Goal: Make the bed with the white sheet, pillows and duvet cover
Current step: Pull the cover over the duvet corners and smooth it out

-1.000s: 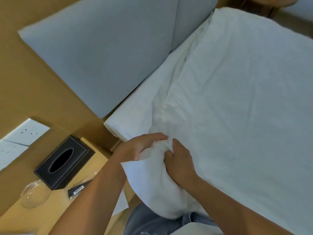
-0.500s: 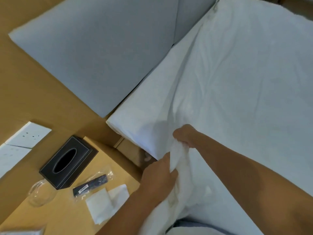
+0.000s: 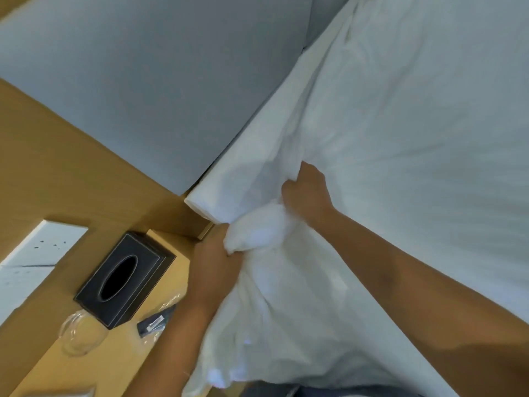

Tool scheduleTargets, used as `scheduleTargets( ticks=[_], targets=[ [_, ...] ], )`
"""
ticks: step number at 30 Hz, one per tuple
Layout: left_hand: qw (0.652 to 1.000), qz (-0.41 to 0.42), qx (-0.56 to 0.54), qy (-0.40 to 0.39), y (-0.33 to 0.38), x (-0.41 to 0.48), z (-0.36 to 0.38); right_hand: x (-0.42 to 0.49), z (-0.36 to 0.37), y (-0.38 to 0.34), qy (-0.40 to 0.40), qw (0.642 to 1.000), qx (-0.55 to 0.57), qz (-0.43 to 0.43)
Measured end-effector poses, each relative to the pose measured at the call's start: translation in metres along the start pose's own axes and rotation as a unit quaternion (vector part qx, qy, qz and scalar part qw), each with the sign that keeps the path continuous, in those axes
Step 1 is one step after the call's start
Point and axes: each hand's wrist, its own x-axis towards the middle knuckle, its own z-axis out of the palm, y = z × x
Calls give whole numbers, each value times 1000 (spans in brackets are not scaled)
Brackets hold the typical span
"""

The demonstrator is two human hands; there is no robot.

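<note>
A white sheet [image 3: 400,124] covers the mattress, which fills the right of the view up to the grey padded headboard [image 3: 157,81]. At the mattress's near head corner [image 3: 206,202] the cloth is bunched into a thick wad [image 3: 257,233]. My left hand [image 3: 214,267] grips that wad from the bedside-table side, fingers curled into the cloth. My right hand [image 3: 306,193] grips the sheet just above the wad, on top of the mattress edge. Loose cloth hangs down below both hands. No pillows or duvet cover are in view.
A wooden bedside table [image 3: 86,368] stands left of the bed. On it are a black tissue box [image 3: 123,282], a clear glass [image 3: 81,336] and a dark item in a plastic wrapper [image 3: 156,322]. A white socket panel [image 3: 40,250] sits on the wooden wall.
Both hands have moved up towards the mattress corner with the bunched sheet. My right hand has shifted further onto the mattress top. The white paper on the table is now hidden by my left arm.
</note>
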Motion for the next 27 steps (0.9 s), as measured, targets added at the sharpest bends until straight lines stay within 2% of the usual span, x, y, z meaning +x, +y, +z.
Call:
scheduleTargets(
  ticks=[5, 9, 11, 13, 15, 16, 19, 21, 27],
  targets=[
    [991, 21, 101, 88, -6, 46, -66, 17, 31, -68, 17, 996, 38, -72],
    [969, -27, 210, 125, -34, 89, -103, 46, 75, -93, -17, 993, 58, -101],
    [965, -120, 218, 87, -66, 112, -103, 68, 100, -81, -97, 991, 44, -77],
    [942, -244, 229, 26, -99, 122, -86, 80, 124, -49, -228, 972, -32, -55],
    [920, -301, 250, -31, -129, 129, -53, 84, 138, -4, -334, 936, -108, -38],
    [913, -316, 254, -51, -139, 132, -33, 82, 139, 21, -350, 927, -135, -13],
    [904, -344, 238, -91, -150, 148, 24, 78, 123, 93, -313, 926, -197, 74],
    [910, -341, 217, -88, -148, 157, 48, 74, 105, 127, -295, 920, -234, 108],
    [925, -314, 205, -63, -136, 179, 60, 67, 72, 163, -272, 921, -250, 126]
  ],
)
